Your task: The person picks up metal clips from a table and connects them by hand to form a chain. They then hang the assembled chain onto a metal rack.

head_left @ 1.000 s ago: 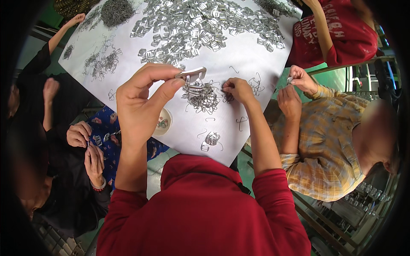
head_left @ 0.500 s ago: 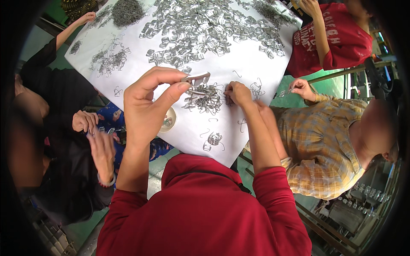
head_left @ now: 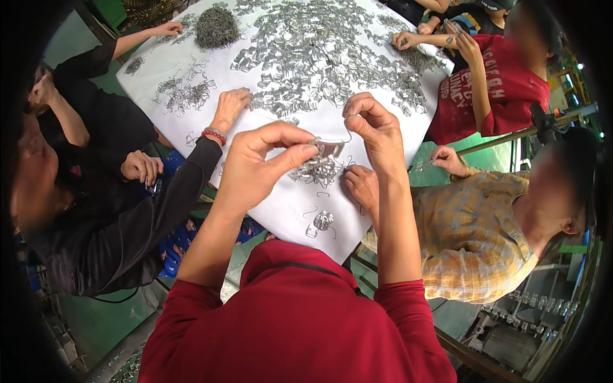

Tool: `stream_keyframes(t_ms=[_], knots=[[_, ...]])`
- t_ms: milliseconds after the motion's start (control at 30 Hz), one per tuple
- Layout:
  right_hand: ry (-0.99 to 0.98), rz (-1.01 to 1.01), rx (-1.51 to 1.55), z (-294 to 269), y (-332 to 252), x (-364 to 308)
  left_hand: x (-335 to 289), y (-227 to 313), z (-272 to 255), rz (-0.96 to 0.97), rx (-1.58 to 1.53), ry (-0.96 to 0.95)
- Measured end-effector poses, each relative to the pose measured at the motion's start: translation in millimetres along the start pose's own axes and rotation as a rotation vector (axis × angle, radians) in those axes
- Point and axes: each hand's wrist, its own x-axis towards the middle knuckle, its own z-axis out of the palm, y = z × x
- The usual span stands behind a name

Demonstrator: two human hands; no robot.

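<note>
I see a smooth metal buckle (head_left: pixel 329 149) pinched in the left hand (head_left: pixel 258 159). The right hand (head_left: pixel 378 133), raised over the white desk (head_left: pixel 281 212), pinches a thin, bent wire (head_left: pixel 350 133).

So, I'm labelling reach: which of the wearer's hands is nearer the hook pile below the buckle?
Left. In the picture, the left hand is at the hook pile's upper left, pinching the buckle; the right hand is farther up and right, holding one hook.
</note>
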Motion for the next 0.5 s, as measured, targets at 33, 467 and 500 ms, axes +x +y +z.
stream_keyframes(t_ms=[33,467,500], knots=[[-0.011,-0.009,-0.001,9,-8,1,-1,1,0,0.012,0.003,0.006],[-0.255,-0.123,0.341,38,-34,-6,2,10,3,0.06,-0.021,-0.193],[-0.25,-0.127,0.338,38,-35,-7,3,12,4,0.118,0.0,-0.197]])
